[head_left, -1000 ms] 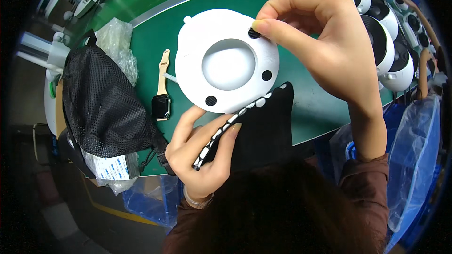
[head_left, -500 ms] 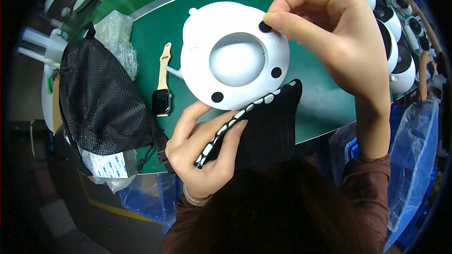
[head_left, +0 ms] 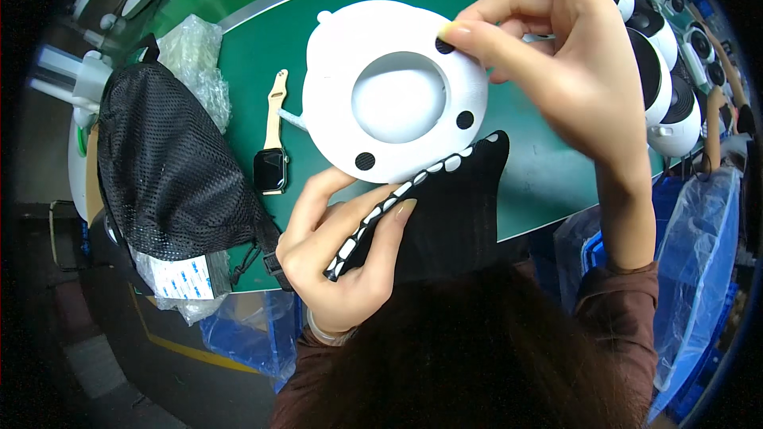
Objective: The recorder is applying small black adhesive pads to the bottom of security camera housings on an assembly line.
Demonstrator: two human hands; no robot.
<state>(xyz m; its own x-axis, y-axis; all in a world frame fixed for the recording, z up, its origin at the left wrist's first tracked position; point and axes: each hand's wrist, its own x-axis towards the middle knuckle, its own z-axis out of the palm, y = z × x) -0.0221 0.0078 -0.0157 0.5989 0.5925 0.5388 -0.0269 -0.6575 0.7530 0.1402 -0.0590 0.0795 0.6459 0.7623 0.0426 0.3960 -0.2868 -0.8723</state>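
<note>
A white rounded plastic housing [head_left: 338, 123] is tilted up above the green table, its large round recess facing me. Dark round pads sit on its rim: one low on the left [head_left: 365, 161], one on the right [head_left: 466, 120], one at upper right [head_left: 443, 46]. My left hand [head_left: 342, 254] is closed, propping the housing's lower edge and pinching a floppy black sheet [head_left: 457, 214] with white ovals along its bent edge. My right hand [head_left: 556, 56] presses its thumb on the upper-right pad; some fingers curl behind the rim, and one finger is lifted away.
A smartwatch with a beige strap [head_left: 271, 167] lies on the green table [head_left: 548, 191]. To its left are a black mesh bag [head_left: 175, 167] and clear plastic wrap [head_left: 195, 56]. Several white units with black faces [head_left: 679, 107] stand at right, above a blue bin lined with plastic [head_left: 691, 222].
My right index finger has lifted up and away from the pad, while the thumb stays on it. Other right fingers now show near the rim. The left hand barely moves.
</note>
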